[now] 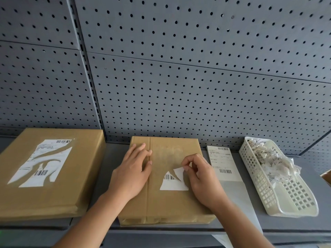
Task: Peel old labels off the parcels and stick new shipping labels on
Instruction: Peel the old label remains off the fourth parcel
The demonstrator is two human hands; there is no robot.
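Lower centre, mid-peel: my left hand [132, 170] lies flat on the parcel [170, 206], my right hand [199, 176] pinches a torn flap of the old label [172, 183]. Next probably needs a slow, low pull.

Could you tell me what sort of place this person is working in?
Probably a parcel shipping station: a brown-paper parcel with a half-torn barcode label lies on a grey shelf backed by pegboard, beside a fresh label and a basket of label scraps.
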